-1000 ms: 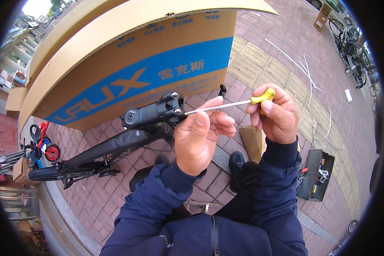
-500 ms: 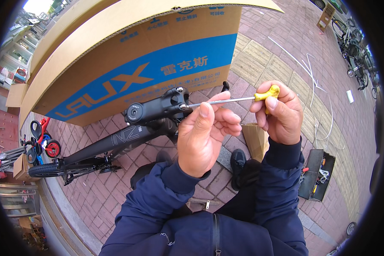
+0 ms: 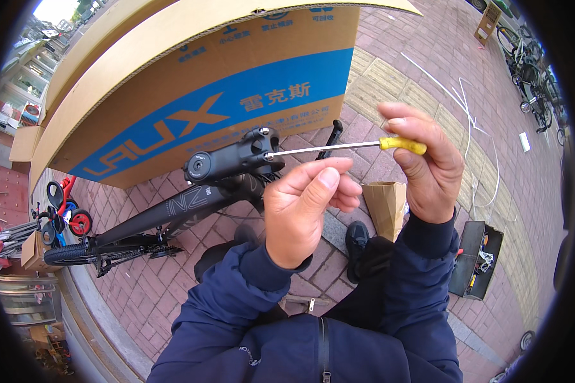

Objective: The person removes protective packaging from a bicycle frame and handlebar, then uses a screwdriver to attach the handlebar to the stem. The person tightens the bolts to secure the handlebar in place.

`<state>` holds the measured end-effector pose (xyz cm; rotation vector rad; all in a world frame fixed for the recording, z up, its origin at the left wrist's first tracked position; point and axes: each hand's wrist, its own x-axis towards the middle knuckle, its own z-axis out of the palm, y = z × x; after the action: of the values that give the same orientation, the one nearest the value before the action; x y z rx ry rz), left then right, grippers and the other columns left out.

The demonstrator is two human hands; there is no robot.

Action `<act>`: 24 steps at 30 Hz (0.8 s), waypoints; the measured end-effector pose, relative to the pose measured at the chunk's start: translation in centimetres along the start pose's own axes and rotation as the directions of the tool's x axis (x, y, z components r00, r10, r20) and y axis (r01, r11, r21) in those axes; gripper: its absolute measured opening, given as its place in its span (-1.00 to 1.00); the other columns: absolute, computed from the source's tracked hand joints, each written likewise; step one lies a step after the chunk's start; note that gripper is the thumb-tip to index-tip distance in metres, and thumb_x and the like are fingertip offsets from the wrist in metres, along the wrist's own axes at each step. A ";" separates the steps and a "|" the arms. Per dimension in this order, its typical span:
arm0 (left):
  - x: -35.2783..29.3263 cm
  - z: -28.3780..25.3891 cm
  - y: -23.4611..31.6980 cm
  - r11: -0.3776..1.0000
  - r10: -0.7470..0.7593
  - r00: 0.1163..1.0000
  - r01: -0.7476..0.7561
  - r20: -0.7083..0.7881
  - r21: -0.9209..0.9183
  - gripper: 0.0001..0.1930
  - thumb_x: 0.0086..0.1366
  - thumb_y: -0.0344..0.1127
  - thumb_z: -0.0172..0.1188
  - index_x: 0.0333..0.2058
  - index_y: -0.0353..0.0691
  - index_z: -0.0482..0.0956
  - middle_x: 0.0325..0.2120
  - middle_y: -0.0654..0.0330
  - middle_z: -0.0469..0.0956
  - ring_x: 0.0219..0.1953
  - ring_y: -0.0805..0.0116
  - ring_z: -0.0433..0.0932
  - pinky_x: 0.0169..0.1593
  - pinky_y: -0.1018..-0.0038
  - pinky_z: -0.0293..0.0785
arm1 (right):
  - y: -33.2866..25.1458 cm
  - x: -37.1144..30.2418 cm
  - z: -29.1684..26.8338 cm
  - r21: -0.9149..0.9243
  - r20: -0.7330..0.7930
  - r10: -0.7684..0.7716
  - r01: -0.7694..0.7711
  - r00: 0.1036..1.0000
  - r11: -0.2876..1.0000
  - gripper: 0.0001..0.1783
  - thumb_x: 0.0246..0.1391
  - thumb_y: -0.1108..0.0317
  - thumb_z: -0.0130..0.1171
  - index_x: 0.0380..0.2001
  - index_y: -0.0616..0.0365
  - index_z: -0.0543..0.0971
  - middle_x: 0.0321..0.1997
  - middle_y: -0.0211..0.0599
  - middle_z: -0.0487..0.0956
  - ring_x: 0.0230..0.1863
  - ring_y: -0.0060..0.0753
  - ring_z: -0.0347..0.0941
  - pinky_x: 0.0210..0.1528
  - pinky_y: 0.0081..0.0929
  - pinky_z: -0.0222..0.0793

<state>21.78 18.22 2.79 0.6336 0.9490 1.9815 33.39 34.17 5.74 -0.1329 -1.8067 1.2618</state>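
Head view shows a person standing on a brick pavement (image 3: 140, 300) and looking down at a black bicycle frame (image 3: 172, 214). The right hand (image 3: 428, 169) is closed around the yellow handle of a long thin tool (image 3: 338, 147), probably a hex driver or a screwdriver. Its metal shaft runs to the left, and the tip sits at a bolt on the side of the black stem (image 3: 233, 159), at the front end of the frame. The left hand (image 3: 306, 204) is below the shaft, near its middle. Its fingers are curled and the thumb is up, but it grips nothing and does not seem to touch the shaft.

Behind the frame stands a big cardboard box (image 3: 191, 83) with a blue band. A brown paper bag (image 3: 386, 201) stands on the pavement just beside the person's black shoe (image 3: 356, 236). An open toolbox (image 3: 476, 258) lies near the right edge of the pavement.

The shaft is long and only one hand guides it, so the tip can slip out of the bolt head if the handle tilts, and this could round the bolt or scratch the stem. The frame seems to have no firm support, so a strong push on the tool could make it turn or fall toward the box.
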 end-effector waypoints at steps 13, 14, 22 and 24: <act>2.7 -2.6 10.3 0.251 0.545 0.818 -0.368 0.184 0.895 -0.76 0.30 -0.45 0.24 -0.07 -0.39 0.64 -0.29 0.07 0.70 -0.24 0.37 0.64 -0.10 0.50 0.53 | 3.2 -0.1 0.0 -0.081 -0.118 0.086 -0.096 0.989 0.992 -0.72 0.21 0.56 0.20 -0.01 0.20 0.61 0.14 -0.17 0.58 0.08 -0.42 0.51 0.13 -0.49 0.43; 3.8 -3.0 11.0 0.290 0.431 0.883 -0.330 0.185 0.898 -0.77 0.34 -0.41 0.20 -0.09 -0.40 0.64 -0.28 0.08 0.70 -0.23 0.38 0.64 -0.09 0.52 0.53 | 3.4 -0.1 0.3 -0.061 -0.113 0.127 -0.135 0.985 0.989 -0.72 0.20 0.59 0.19 -0.03 0.18 0.62 0.10 -0.15 0.60 0.08 -0.37 0.52 0.13 -0.48 0.43; 7.4 -3.9 13.1 0.469 -0.172 0.950 -0.153 0.260 0.870 -0.57 0.52 -0.14 0.01 -0.16 -0.47 0.65 -0.26 0.04 0.68 -0.15 0.31 0.64 0.06 0.44 0.50 | 4.3 -0.5 1.8 -0.107 -0.164 0.137 -0.156 0.977 0.982 -0.73 0.17 0.56 0.23 -0.05 0.16 0.64 0.00 -0.20 0.64 -0.03 -0.41 0.55 0.04 -0.50 0.46; 7.8 -4.0 13.3 0.504 -0.225 0.949 -0.082 0.222 0.860 -0.57 0.51 -0.14 0.01 -0.19 -0.47 0.66 -0.27 0.03 0.68 -0.16 0.29 0.64 0.05 0.42 0.51 | 4.4 -0.5 1.8 -0.091 -0.166 0.159 -0.176 0.973 0.980 -0.73 0.17 0.56 0.24 -0.05 0.16 0.64 -0.02 -0.23 0.65 -0.06 -0.42 0.55 0.01 -0.51 0.46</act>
<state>8.64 18.31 11.76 1.3850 1.7352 1.1271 30.73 34.67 1.84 -0.4413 -1.7520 1.2354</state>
